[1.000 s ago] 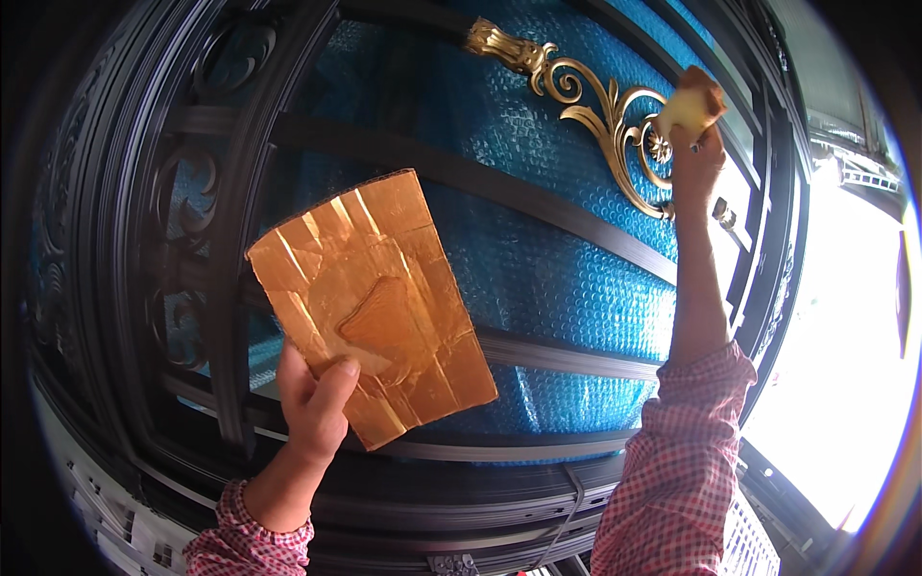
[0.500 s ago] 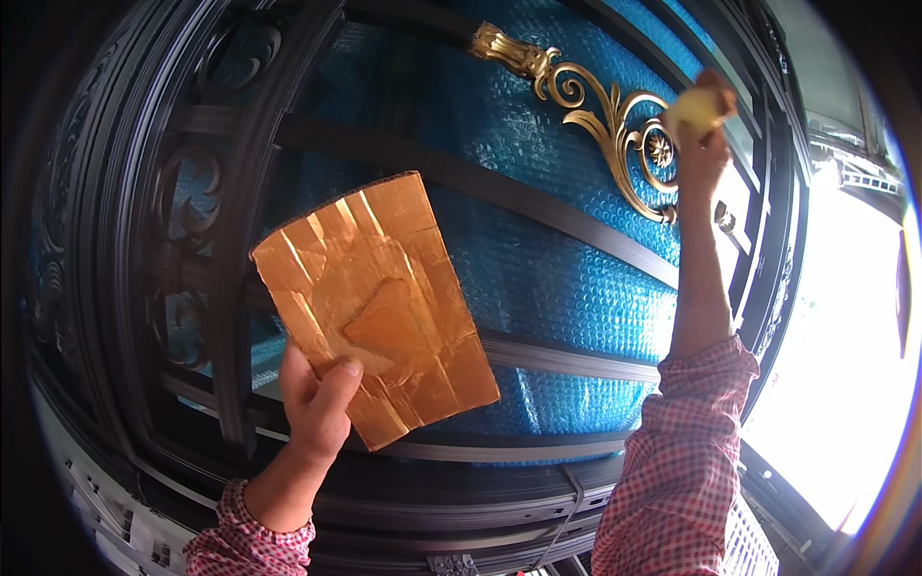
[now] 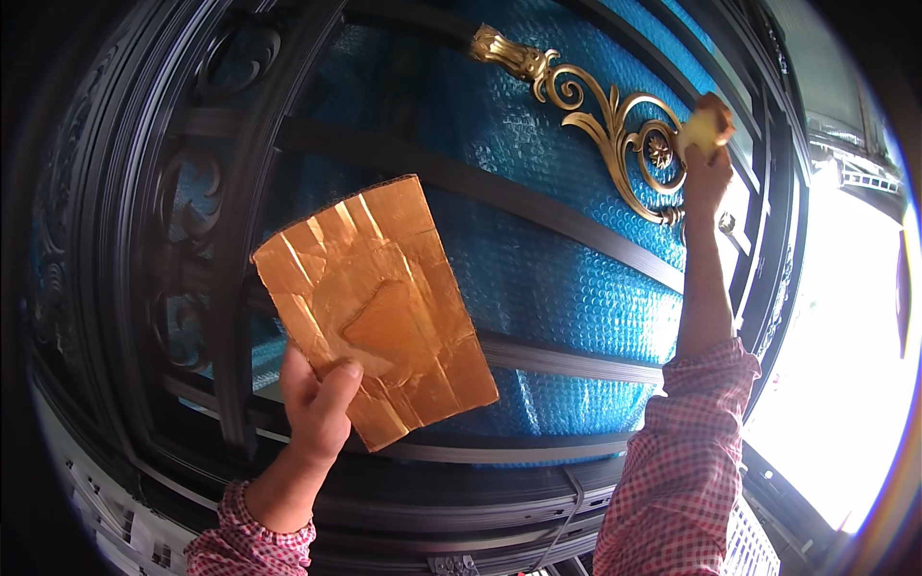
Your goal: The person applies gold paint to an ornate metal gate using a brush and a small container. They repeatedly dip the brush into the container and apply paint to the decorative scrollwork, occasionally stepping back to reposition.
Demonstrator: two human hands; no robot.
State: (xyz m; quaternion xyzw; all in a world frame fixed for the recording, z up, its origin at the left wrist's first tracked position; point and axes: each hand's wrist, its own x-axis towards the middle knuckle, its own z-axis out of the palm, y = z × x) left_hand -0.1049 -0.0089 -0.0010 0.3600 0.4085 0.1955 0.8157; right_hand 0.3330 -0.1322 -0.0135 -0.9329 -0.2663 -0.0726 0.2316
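Note:
My left hand (image 3: 320,398) grips the lower left edge of a flat piece of cardboard (image 3: 432,317), thumb on its face. The cardboard is coated in gold paint, with a darker wet-looking patch in the middle. Stretched far to the upper right, my right hand (image 3: 709,178) is closed on a yellow sponge (image 3: 704,130) with a brownish-gold end, somewhat blurred. The sponge is at the right side of a gold scroll ornament (image 3: 615,144) with curls and a small flower; whether they touch I cannot tell.
Dark metal bars (image 3: 567,226) cross in front of blue bubble wrap (image 3: 528,288). Black scrollwork panels (image 3: 192,202) stand at the left. A dark bundle of rails (image 3: 480,494) runs along the bottom. Bright light fills the right side.
My right hand and the sponge have shifted slightly down and to the right beside the ornament. The left hand and cardboard stay almost still.

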